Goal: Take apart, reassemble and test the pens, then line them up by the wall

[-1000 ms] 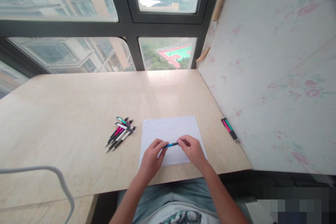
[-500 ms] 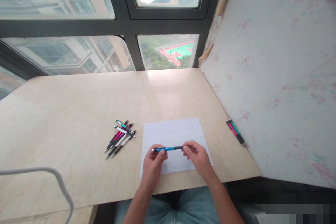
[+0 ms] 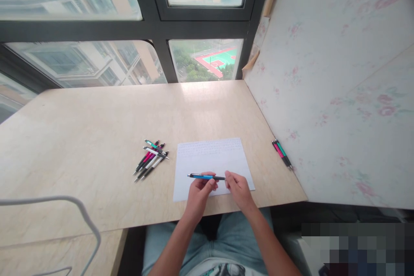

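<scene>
I hold a blue and black pen (image 3: 201, 176) level above a white sheet of paper (image 3: 211, 159) with faint lines of writing along its top. My left hand (image 3: 201, 189) grips the pen near its middle. My right hand (image 3: 238, 186) pinches the pen's right end with its fingertips. The pen's left tip sticks out free past my left hand. Both hands hover over the sheet's near edge, close to the front of the beige table (image 3: 97, 129).
A loose pile of several pens (image 3: 151, 158) lies left of the sheet. Two more pens (image 3: 282, 153) lie by the flowered wall panel (image 3: 339, 86) at the right. A window (image 3: 129, 21) runs along the table's far side. A white wire frame (image 3: 64, 215) is at front left.
The pen went from mostly covered by both hands to showing its length, its left tip now jutting past my left hand. The hands have drawn closer together. The view shifted slightly.
</scene>
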A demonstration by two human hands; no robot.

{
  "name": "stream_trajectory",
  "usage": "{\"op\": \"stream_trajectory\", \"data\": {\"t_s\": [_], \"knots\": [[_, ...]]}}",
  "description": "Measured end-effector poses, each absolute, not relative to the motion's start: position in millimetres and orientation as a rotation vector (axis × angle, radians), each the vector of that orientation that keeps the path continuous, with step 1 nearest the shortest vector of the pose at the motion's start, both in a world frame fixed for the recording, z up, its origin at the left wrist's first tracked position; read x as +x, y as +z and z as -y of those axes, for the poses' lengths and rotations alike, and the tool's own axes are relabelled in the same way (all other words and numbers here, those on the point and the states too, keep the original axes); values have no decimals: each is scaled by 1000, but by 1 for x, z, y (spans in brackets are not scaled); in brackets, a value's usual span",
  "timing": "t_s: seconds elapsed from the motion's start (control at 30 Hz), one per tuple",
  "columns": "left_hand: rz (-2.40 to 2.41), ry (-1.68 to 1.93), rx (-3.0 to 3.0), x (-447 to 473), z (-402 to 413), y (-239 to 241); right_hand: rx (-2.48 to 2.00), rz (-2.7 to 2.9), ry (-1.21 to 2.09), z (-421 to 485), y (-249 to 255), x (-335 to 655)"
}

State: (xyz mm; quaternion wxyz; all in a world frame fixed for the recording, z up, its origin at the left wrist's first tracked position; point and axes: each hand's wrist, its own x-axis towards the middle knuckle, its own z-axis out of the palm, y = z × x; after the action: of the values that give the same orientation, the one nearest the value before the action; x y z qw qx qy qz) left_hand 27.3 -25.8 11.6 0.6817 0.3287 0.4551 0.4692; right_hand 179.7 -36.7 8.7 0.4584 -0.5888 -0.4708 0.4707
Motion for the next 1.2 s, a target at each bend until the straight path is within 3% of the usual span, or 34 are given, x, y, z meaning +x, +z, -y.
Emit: {"op": "stream_trajectory", "data": {"t_s": [0.57, 1.2], "knots": [[-993, 1069, 545, 24, 22, 18, -1500, 1227, 1088, 39, 29, 173], [-1087, 1020, 499, 19, 14, 16, -1492, 1156, 1246, 21, 17, 177]]}}
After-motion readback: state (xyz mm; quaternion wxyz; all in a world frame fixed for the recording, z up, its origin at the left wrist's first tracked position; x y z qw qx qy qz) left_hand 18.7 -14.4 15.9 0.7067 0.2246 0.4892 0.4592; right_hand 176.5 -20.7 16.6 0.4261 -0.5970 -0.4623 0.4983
